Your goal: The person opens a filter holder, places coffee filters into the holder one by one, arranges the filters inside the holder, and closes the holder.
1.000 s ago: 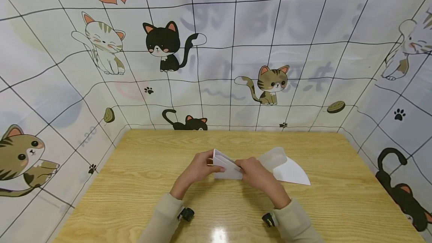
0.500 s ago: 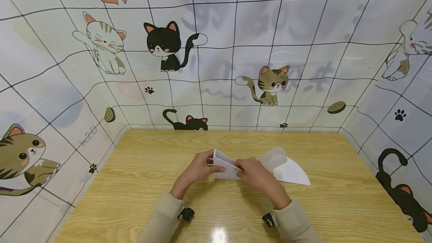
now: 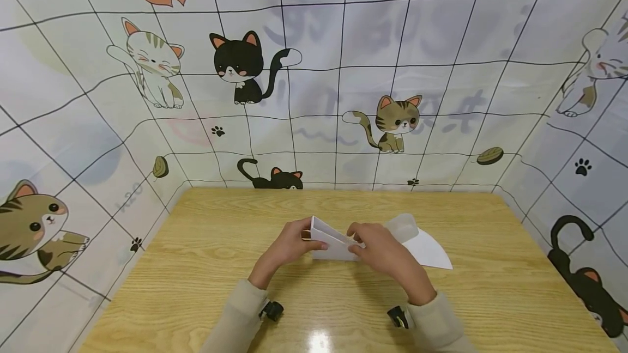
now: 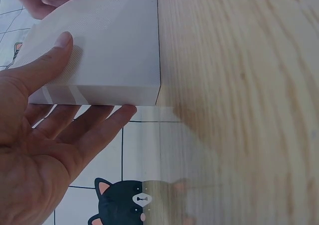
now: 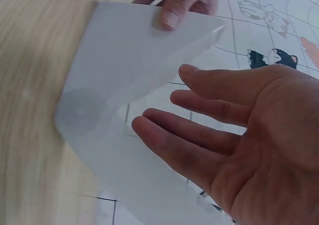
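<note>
A white folded paper box (image 3: 332,249) stands on the table with its slanted top gaping. My left hand (image 3: 290,245) grips its left end, the thumb on the near panel. In the left wrist view the fingers of that hand (image 4: 65,140) lie against the narrow end wall (image 4: 109,94). My right hand (image 3: 385,249) is at the box's right part. Its fingers (image 5: 189,83) are spread apart by the slanted edge in the right wrist view, with nothing between them. Farther right extend a translucent rounded part (image 3: 403,227) and a white curved flap (image 3: 433,252).
The wooden table (image 3: 235,211) reaches back to a cat-print wall covering (image 3: 314,97), which also rises at both sides. Black wrist cameras (image 3: 271,310) sit at the beige sleeves (image 3: 237,312).
My right hand has let go of the box's upper edge and shifted a little to the right, its fingers and thumb parting. The left hand keeps its hold in place.
</note>
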A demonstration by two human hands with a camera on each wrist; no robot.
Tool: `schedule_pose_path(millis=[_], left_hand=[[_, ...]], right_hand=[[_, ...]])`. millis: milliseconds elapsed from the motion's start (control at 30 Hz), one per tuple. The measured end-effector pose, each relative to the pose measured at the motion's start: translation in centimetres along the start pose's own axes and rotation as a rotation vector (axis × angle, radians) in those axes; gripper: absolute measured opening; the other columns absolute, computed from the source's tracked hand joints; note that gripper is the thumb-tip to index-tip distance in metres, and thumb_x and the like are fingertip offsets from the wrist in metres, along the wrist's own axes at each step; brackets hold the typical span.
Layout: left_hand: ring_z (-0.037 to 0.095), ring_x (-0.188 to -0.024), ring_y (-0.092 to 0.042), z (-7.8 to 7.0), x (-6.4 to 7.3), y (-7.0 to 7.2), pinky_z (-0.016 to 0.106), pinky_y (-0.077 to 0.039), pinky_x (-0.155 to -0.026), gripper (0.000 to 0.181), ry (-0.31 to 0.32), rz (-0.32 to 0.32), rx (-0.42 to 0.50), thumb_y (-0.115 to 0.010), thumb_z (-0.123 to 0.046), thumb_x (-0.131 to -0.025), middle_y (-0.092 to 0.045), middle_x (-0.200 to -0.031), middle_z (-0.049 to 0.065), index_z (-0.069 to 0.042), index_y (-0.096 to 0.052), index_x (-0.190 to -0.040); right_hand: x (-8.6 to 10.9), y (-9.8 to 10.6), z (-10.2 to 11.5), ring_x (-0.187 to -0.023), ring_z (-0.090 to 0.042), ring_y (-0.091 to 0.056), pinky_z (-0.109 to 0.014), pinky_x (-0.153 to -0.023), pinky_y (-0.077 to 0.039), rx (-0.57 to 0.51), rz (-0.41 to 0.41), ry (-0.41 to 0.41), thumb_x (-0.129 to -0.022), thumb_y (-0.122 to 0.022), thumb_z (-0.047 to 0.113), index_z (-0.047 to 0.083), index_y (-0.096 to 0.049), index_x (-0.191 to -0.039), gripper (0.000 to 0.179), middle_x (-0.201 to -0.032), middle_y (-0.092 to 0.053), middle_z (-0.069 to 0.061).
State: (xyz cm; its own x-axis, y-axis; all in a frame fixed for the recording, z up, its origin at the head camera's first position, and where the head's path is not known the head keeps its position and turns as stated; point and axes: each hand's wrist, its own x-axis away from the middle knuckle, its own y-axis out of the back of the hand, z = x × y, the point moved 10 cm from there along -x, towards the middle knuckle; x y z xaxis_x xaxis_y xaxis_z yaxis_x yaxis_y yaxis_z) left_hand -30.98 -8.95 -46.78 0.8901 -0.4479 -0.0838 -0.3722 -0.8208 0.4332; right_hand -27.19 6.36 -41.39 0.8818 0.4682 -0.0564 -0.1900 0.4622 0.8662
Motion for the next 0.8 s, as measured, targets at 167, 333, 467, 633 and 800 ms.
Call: schedule_pose_path(millis=[167,333,467,633,800], left_hand=[[0.03,-0.105,-0.076,0.1,-0.1,0.0,0.034,-0.064,-0.082,0.032,-0.001,0.0,0.007,-0.081,-0.014,-0.091,-0.073,-0.119,0.015,-0.008,-0.068,-0.119],[0.03,-0.105,-0.076,0.0,-0.1,0.0,0.033,-0.064,-0.082,0.032,-0.018,0.006,-0.003,-0.081,-0.014,-0.091,-0.074,-0.118,0.014,-0.008,-0.068,-0.119],[0.029,-0.105,-0.076,0.0,0.0,0.0,0.033,-0.064,-0.082,0.032,-0.022,0.01,-0.008,-0.081,-0.015,-0.09,-0.074,-0.117,0.014,-0.008,-0.068,-0.119],[0.029,-0.105,-0.076,0.0,0.1,0.0,0.034,-0.064,-0.083,0.033,-0.022,0.004,-0.019,-0.081,-0.015,-0.09,-0.074,-0.117,0.013,-0.008,-0.068,-0.12],[0.029,-0.106,-0.076,0.0,0.0,0.0,0.033,-0.064,-0.083,0.034,-0.018,0.0,-0.024,-0.082,-0.015,-0.09,-0.074,-0.117,0.013,-0.008,-0.068,-0.12]], right_hand=[[0.6,2.0,0.1,-0.105,-0.031,-0.071,-0.046,-0.084,-0.059,0.005,-0.05,0.003,-0.097,-0.073,0.014,0.008,-0.07,-0.117,0.021,-0.113,-0.075,-0.011],[1.4,4.2,-0.2,-0.104,-0.028,-0.073,-0.045,-0.084,-0.06,0.014,-0.134,-0.007,-0.097,-0.072,0.015,0.009,-0.071,-0.116,0.019,-0.111,-0.077,-0.007],[2.1,6.0,-0.5,-0.099,-0.024,-0.074,-0.044,-0.08,-0.06,0.025,-0.205,-0.009,-0.098,-0.071,0.015,0.009,-0.072,-0.114,0.017,-0.108,-0.077,-0.005],[3.0,8.1,-0.7,-0.09,-0.022,-0.074,-0.038,-0.072,-0.06,0.036,-0.311,0.019,-0.097,-0.072,0.012,0.009,-0.073,-0.108,0.011,-0.099,-0.077,-0.003],[3.8,10.1,-1.8,-0.091,-0.023,-0.072,-0.036,-0.071,-0.061,0.025,-0.429,0.014,-0.097,-0.071,0.01,0.01,-0.074,-0.103,0.007,-0.1,-0.076,-0.005]])
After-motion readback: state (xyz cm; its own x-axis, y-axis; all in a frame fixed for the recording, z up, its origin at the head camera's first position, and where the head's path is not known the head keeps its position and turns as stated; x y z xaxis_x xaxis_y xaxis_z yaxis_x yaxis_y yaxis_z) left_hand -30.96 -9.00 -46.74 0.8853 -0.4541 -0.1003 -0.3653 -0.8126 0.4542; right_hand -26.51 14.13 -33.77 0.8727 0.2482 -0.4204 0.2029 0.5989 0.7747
